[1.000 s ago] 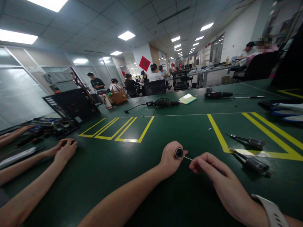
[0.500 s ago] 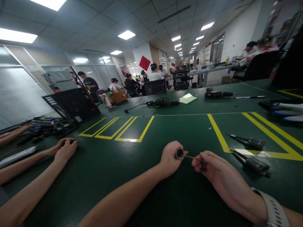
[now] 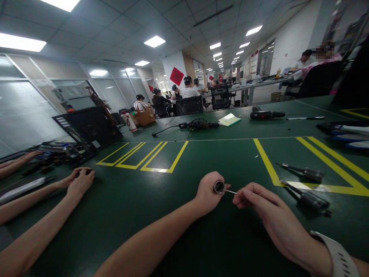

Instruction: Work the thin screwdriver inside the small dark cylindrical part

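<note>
My left hand (image 3: 208, 194) is wrapped round a dark cylindrical part (image 3: 219, 187), its round hollow end facing me with a metal rim. The rest of that part is hidden in my fist. My right hand (image 3: 261, 202) pinches a thin metal rod (image 3: 231, 191) whose far tip meets the edge of the cylinder; I cannot tell whether it goes inside. To the right of my hands lie two dark cylindrical parts with slim shafts, one farther off (image 3: 313, 174) and one nearer (image 3: 314, 201), at the yellow tape.
Yellow tape outlines (image 3: 157, 169) mark the green table (image 3: 138, 215). A screwdriver (image 3: 268, 114), a notepad (image 3: 230, 119) and a black corded tool (image 3: 198, 124) lie toward the back. A co-worker's hands (image 3: 80, 179) rest at left near an opened black device casing (image 3: 86, 127).
My hands keep nearly the same place. The thin rod has turned slightly in my right fingers and catches more light. The view has shifted a little.
</note>
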A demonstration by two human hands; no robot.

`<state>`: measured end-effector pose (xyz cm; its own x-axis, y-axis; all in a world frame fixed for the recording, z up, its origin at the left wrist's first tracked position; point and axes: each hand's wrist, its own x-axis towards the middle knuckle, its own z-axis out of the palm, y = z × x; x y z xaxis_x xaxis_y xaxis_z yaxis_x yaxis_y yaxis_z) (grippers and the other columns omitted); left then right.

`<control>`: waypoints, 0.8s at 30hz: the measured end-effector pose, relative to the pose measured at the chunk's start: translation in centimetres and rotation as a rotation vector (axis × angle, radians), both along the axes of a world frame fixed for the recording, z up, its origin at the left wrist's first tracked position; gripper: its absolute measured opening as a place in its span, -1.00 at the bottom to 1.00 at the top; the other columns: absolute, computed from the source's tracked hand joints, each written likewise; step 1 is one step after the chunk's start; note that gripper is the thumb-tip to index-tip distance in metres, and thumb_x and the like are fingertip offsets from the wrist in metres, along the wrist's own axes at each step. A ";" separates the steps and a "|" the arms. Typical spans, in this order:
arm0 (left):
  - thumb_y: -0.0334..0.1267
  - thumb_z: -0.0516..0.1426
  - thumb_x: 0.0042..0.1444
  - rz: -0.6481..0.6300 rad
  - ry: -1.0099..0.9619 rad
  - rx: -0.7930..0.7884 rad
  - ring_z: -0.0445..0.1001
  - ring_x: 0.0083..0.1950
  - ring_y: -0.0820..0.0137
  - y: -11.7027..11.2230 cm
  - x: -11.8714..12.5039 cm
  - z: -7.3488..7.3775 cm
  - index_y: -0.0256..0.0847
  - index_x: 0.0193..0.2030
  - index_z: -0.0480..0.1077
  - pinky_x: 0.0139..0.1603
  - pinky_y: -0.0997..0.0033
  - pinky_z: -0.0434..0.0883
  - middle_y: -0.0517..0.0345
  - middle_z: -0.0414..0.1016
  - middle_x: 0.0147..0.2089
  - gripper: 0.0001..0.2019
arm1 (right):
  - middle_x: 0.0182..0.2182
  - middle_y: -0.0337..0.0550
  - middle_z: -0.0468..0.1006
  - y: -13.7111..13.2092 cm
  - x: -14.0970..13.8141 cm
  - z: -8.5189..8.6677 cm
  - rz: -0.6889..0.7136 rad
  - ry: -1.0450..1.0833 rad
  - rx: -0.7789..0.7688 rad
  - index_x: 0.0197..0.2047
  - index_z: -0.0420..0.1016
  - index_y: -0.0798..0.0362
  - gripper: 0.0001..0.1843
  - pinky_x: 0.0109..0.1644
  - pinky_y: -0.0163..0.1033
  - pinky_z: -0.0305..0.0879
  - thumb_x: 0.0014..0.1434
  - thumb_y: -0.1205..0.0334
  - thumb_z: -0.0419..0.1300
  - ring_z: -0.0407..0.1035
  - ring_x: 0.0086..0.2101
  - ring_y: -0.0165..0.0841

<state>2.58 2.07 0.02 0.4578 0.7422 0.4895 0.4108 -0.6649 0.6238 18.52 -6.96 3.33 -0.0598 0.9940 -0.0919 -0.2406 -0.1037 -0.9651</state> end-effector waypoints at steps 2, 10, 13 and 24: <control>-0.26 0.16 0.02 -0.004 -0.010 -0.003 0.23 -0.47 0.50 0.0 0.0 0.0 -0.22 -0.54 0.20 -0.43 0.50 0.20 0.28 0.22 -0.51 -0.77 | -0.40 -0.17 0.53 0.2 0.0 -0.2 0.008 0.141 -0.053 -0.44 0.51 0.02 -0.77 -0.13 -0.10 0.21 0.11 0.06 0.18 0.34 -0.29 -0.24; -0.24 0.18 0.02 0.003 -0.032 -0.026 0.21 -0.48 0.51 0.1 0.1 0.0 -0.22 -0.54 0.20 -0.43 0.51 0.19 0.30 0.21 -0.52 -0.76 | -0.41 -0.20 0.54 0.6 0.0 -1.1 0.019 0.352 -0.137 -0.43 0.51 0.02 -0.78 -0.15 -0.15 0.22 0.17 0.13 0.14 0.33 -0.32 -0.31; -0.25 0.18 0.01 0.036 -0.020 -0.028 0.22 -0.47 0.50 0.1 0.1 0.0 -0.22 -0.54 0.20 -0.42 0.50 0.20 0.29 0.22 -0.51 -0.76 | -0.40 -0.20 0.53 0.4 0.0 -0.6 -0.019 0.206 -0.065 -0.42 0.51 0.00 -0.77 -0.15 -0.13 0.21 0.15 0.07 0.16 0.33 -0.30 -0.28; -0.23 0.17 0.03 -0.011 0.013 -0.017 0.24 -0.47 0.49 -0.2 0.1 0.3 -0.22 -0.54 0.21 -0.43 0.49 0.23 0.27 0.24 -0.52 -0.77 | -0.41 -0.21 0.55 0.5 0.1 -0.7 0.003 0.256 -0.103 -0.45 0.52 0.02 -0.79 -0.17 -0.17 0.23 0.12 0.12 0.19 0.35 -0.31 -0.30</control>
